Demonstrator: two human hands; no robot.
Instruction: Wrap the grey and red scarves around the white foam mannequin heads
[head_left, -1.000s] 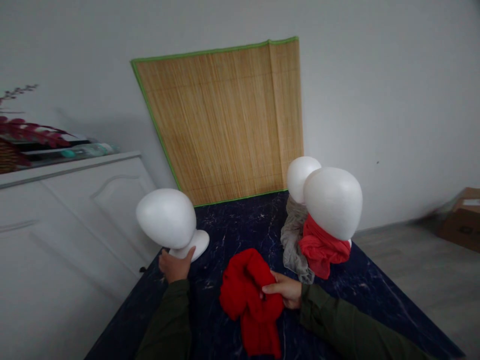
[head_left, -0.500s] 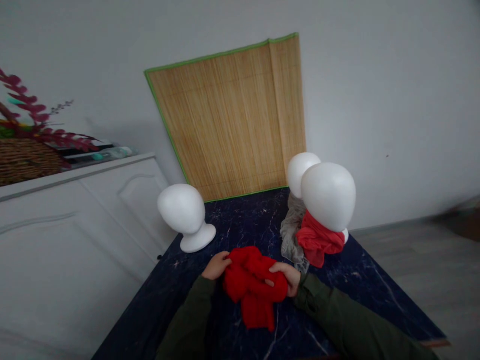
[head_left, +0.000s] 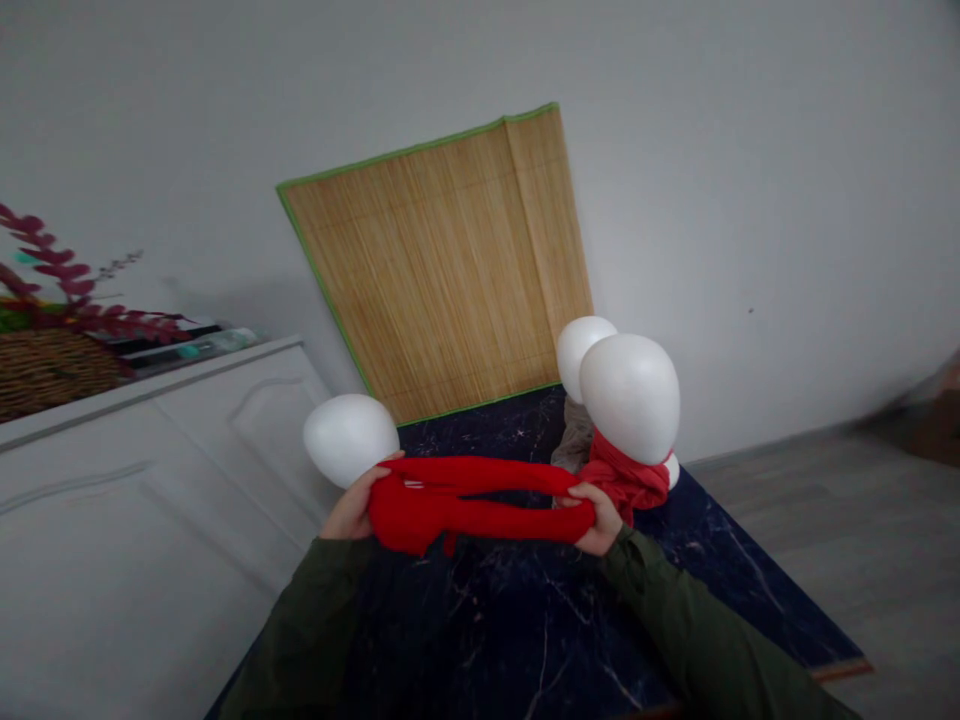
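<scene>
Between my two hands a bright red scarf (head_left: 480, 515) is stretched sideways above the table, with a long gap between its upper and lower strands. My left hand (head_left: 356, 505) grips the bunched left end, close in front of a bare white mannequin head (head_left: 351, 438) whose base is hidden. On the right, my right hand (head_left: 598, 518) is closed around the other end of the loop. Just beyond it stands another white mannequin head (head_left: 631, 398) with a coral-red scarf (head_left: 622, 475) about its neck. Behind that, a third head (head_left: 581, 350) wears a grey scarf (head_left: 574, 437).
The dark blue marbled table (head_left: 510, 630) meets the wall, where a bamboo mat (head_left: 442, 270) with green edging hangs. At left is a white cabinet (head_left: 150, 520) carrying a wicker basket (head_left: 56, 372) with a maroon plant. Grey floor (head_left: 810, 510) lies to the right.
My hands have moved apart and lifted the red scarf, pulling it from a bunched heap into a long loop. My left hand has moved left and up. The view has shifted slightly.
</scene>
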